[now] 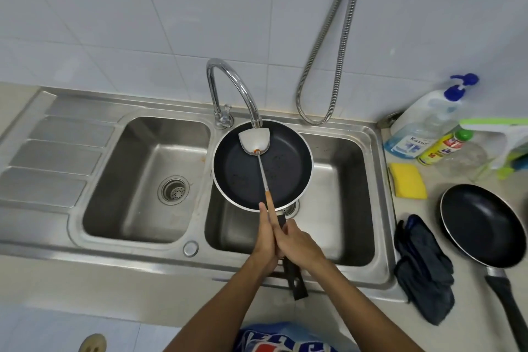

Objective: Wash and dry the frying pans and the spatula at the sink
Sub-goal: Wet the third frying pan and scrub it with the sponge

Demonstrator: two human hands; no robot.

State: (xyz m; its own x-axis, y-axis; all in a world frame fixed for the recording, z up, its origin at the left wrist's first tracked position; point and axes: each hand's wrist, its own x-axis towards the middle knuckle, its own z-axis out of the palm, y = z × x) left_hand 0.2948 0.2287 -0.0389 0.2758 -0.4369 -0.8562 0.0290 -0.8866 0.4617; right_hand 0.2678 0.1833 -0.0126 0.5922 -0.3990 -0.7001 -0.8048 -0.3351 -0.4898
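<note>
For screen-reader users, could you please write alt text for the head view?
The left hand and right hand clasp a frying pan and spatula over the right sink basin, under the tap. A second pan sits nearby.

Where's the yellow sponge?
In the head view, the sponge lies on the counter just right of the sink, between the bottles behind it and the dark cloth nearer the person.

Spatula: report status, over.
Left grip and right grip clasp spatula handle, head under tap. Frying pan beneath, over right basin. Nothing in the way.
</note>
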